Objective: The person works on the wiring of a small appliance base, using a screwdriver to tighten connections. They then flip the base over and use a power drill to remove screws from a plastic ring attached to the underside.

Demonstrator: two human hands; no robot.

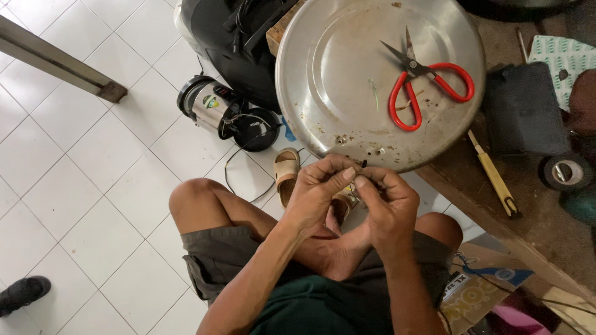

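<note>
My left hand [315,193] and my right hand [388,205] are pressed together over my lap, fingertips pinching one small dark part [362,165] between them; most of it is hidden by the fingers. Just above the hands lies a large round metal lid [347,68] on the edge of a wooden bench [496,205]. Red-handled scissors [428,84] rest open on the lid.
A small steel-and-black electric kettle [214,105] lies on the white tiled floor beside a black cord. A yellow-handled tool [495,177] and a roll of black tape [567,172] sit on the bench. A beige sandal [287,174] is under my hands. A dark shoe [22,293] shows at lower left.
</note>
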